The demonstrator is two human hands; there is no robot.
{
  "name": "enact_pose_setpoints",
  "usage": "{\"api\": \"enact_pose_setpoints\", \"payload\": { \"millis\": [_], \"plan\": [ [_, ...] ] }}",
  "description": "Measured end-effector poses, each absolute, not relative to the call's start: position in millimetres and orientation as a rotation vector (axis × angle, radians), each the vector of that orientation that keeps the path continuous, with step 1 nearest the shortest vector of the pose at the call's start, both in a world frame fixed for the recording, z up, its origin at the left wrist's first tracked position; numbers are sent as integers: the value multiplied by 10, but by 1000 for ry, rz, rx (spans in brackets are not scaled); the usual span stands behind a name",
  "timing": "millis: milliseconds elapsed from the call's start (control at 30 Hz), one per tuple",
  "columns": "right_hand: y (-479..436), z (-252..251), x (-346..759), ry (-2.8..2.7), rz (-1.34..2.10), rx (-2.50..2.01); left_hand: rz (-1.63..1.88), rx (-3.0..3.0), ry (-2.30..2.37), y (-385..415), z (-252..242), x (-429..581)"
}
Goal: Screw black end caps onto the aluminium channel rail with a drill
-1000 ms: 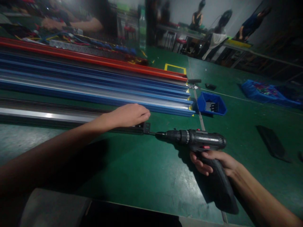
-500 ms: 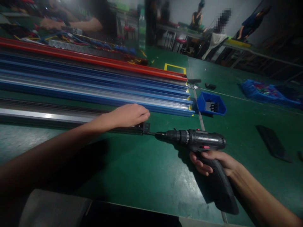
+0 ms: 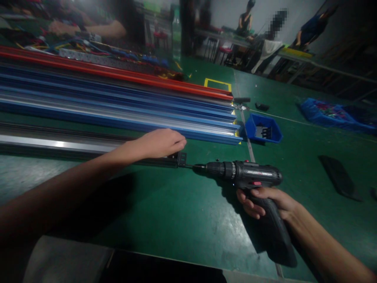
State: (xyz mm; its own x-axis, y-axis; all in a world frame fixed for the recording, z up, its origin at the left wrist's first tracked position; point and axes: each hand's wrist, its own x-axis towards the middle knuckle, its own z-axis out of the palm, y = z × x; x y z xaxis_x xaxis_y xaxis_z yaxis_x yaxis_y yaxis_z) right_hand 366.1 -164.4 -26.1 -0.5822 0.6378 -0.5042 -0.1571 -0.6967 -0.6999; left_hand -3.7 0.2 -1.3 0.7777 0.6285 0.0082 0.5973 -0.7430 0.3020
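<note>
Two bare hands are in my head view, both at work over the green table (image 3: 188, 220). My right hand (image 3: 279, 200) is wrapped around the handle of a black drill (image 3: 256, 173), just right of the middle of the table; the forefinger and thumb lie high up under the body. My left hand (image 3: 163, 143) lies palm down over the right end of a dark metal bar (image 3: 59, 144), fingers curled together; their undersides are hidden, so I cannot tell whether they pinch the bar or only press on it.

I judge the drill to be fairly heavy, hard and stiff, with its weight toward the base of the handle, so the grip just below the body is the right place to hold it. The bar looks rigid, smooth and perhaps slippery; I would press it close to its end, behind the small black bracket (image 3: 182, 159).

The drill's nose points left, its body lying almost level across my view, while the handle slants down and right toward the near edge. The thin bit (image 3: 188, 166) reaches the bracket; how deep it sits I cannot tell. The bar's long axis also runs left to right, dipping slightly rightward, nearly in line with the bit and beside the blue strips (image 3: 147, 114).
</note>
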Motion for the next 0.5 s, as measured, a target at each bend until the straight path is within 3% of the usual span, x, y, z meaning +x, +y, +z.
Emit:
{"api": "enact_pose_setpoints", "payload": {
  "millis": [500],
  "plan": [
    [-1643,-250,3648,-862,2270,-1083,184,2708,942,16,-33,-45]
  ]
}}
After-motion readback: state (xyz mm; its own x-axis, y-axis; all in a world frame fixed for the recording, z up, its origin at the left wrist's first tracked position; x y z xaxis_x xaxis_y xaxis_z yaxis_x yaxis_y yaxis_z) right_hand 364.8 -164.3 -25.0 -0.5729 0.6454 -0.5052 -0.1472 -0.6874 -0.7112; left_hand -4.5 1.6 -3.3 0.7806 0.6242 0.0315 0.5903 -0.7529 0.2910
